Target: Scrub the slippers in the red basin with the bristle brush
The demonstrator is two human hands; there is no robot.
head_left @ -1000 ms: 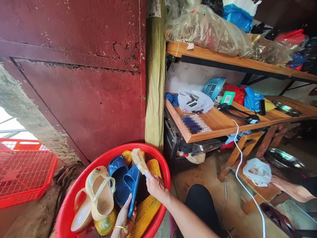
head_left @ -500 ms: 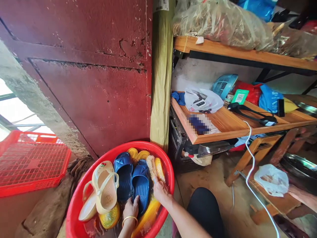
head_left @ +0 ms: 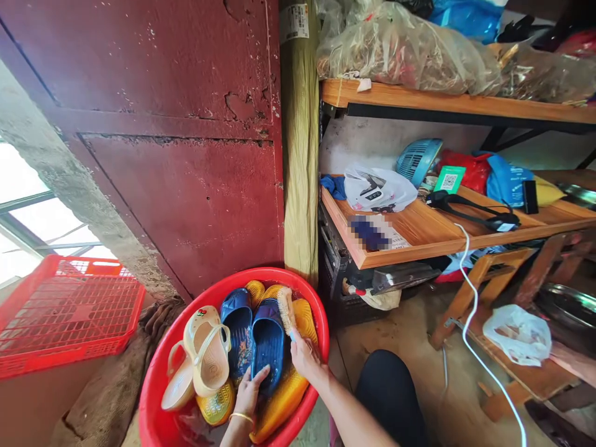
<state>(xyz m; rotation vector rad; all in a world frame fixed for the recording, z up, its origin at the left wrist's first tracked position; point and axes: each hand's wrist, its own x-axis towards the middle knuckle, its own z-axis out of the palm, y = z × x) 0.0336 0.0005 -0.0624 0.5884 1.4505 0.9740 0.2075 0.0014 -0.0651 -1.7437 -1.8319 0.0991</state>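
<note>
Low in the head view, a red basin [head_left: 148, 397] holds footwear in water. My left hand [head_left: 248, 392] grips the heel of the right-hand blue slipper [head_left: 269, 347]. My right hand [head_left: 307, 359] is closed round the handle of a scrub brush [head_left: 287, 310], whose bristly head lies beside that slipper's strap. Another blue slipper [head_left: 238, 329] sits just to the left. Cream clogs [head_left: 209, 354] rest against the basin's left side, above a yellow patterned shoe [head_left: 216, 405]. More yellow footwear [head_left: 305, 316] lies under and right of the brush.
A red plastic crate [head_left: 69, 316] stands at the left, near a maroon door [head_left: 186, 205]. Wooden shelving [head_left: 419, 251] with bags and a blue fan is at the right. A white cable [head_left: 479, 323] hangs before a stool. Another person's arm [head_left: 575, 360] reaches in beside a plastic bag [head_left: 516, 335].
The view has shifted slightly, so the basin appears farther right. The brush has tilted and its head sits nearer the blue slipper's strap. Both hands keep their holds.
</note>
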